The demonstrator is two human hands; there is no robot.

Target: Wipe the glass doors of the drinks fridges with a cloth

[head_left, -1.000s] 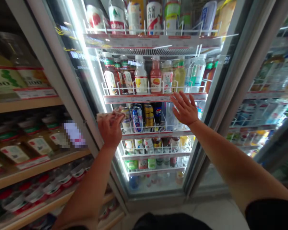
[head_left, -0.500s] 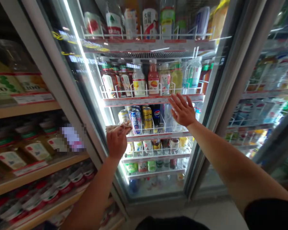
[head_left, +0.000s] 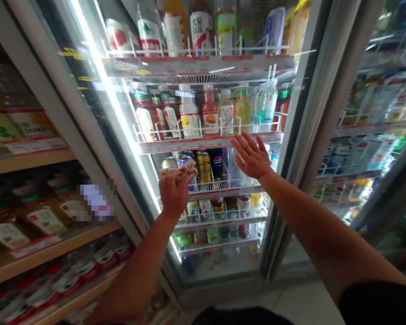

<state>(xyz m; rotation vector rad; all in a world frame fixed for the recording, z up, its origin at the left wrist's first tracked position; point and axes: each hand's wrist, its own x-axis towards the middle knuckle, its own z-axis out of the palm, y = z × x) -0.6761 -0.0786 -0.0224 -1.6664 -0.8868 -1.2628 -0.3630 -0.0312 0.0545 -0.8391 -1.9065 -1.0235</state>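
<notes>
A glass cooler door (head_left: 219, 266) stands in front of me, with lit drink shelves behind it. My left hand (head_left: 173, 192) is closed on a crumpled, light-coloured cloth (head_left: 182, 171) at the glass, in front of the canned drinks. To its right, my right hand (head_left: 252, 155) lies open on the glass with fingers spread and nothing in it. Behind the glass, close to the cloth, are a gold can (head_left: 203, 167) and a dark Pepsi bottle (head_left: 217, 161).
Wooden shelves (head_left: 30, 158) with juice bottles (head_left: 47, 219) flank the cooler on the left. A grey door frame (head_left: 316, 113) runs along the right, and another cooler (head_left: 362, 131) with bottles lies beyond it. Below is a pale floor (head_left: 301, 300).
My left hand has moved right and slightly up with the cloth, now covering part of the blue cans. My right hand keeps its place on the glass while the view shifts a little.
</notes>
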